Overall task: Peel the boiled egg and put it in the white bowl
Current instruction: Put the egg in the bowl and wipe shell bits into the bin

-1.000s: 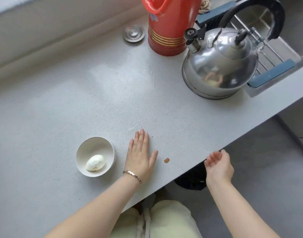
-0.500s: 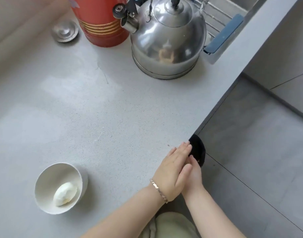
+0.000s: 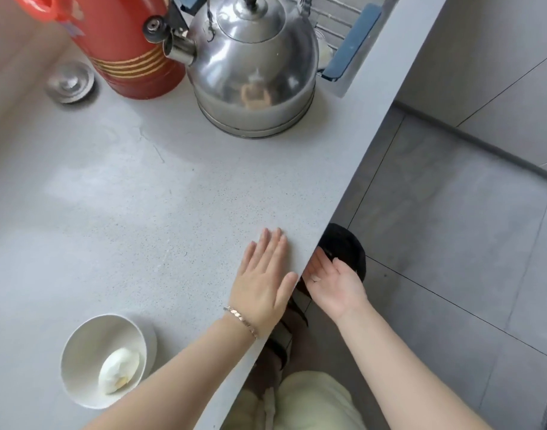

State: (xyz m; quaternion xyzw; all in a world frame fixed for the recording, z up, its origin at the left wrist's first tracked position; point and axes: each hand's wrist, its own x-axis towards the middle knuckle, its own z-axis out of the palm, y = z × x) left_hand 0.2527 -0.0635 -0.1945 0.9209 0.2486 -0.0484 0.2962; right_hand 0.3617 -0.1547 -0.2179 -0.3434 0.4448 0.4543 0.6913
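The egg (image 3: pixel 118 370) lay peeled in the white bowl (image 3: pixel 76 336), resting against the near wall, its surface a little dented. I'd judge it light, soft and slick, and easy to gouge or split. If it had to be lifted, a loose cradle of fingertips round its thick middle would serve better than a pinch at the ends.

Beyond the bowl and to its right, the left hand (image 3: pixel 263 280) was pressed flat on the counter (image 3: pixel 142 212), fingers straight and close together, thumb out toward the edge. Further right of the bowl, just below the counter's edge, the right hand (image 3: pixel 337 283) waited palm up and loosely cupped, gripping nothing. A pale speck sat on the palm, too small to name. A black bin (image 3: pixel 346 246) stood on the floor under it.

Half a second before, the left hand had been at the very edge, lying over the right one; now it was back on the counter and the two were apart. The brown bit of shell seen to the right of the bowl a second before was gone from the counter — swept off, I'd guess.
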